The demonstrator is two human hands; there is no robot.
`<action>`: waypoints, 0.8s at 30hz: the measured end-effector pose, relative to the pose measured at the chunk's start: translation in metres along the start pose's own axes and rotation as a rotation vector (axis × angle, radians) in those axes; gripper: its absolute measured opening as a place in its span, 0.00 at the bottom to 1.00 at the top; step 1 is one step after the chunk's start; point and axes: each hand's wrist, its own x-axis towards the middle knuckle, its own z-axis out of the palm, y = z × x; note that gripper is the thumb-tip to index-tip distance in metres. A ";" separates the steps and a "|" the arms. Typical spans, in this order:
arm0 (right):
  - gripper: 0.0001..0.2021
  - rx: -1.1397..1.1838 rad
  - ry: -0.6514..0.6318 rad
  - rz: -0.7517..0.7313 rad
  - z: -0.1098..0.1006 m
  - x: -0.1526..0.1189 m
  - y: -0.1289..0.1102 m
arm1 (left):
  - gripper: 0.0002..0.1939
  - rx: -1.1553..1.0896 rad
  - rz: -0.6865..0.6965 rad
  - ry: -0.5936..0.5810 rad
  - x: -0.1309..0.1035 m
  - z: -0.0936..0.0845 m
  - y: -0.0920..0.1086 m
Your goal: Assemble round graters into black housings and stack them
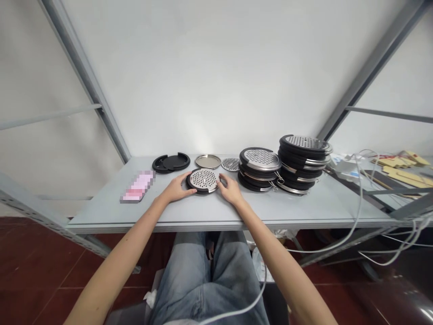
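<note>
Disc of perforated metal (204,178), set in a black surround, is held flat near the middle of the desk (203,212), as seen from the head camera. Its left rim is gripped by the left hand (177,187), with the thumb laid along the front edge; its right rim is grasped by the fingers of the right hand (230,188). Just behind, a shallow round metal plate (208,161) and a loose perforated disc (230,164) are laid side by side. Farther left, two black round trays (177,161) are overlapped, and in front of them a pink oblong item (138,186) is obscured by pixelation. To the right of the hands, black and metal rounds are piled in a shorter stack (259,176) and, beyond it, a taller stack (301,169), both topped by perforated metal. At far right, yellow pieces (402,177) are scattered near a white cable (361,192).
</note>
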 end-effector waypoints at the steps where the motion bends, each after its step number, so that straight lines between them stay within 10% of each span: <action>1: 0.22 -0.020 -0.006 -0.012 -0.001 -0.001 -0.002 | 0.46 -0.006 -0.001 0.001 0.000 0.000 0.000; 24: 0.20 -0.127 -0.077 -0.053 0.002 0.003 -0.001 | 0.47 0.188 0.042 0.059 0.001 0.008 -0.002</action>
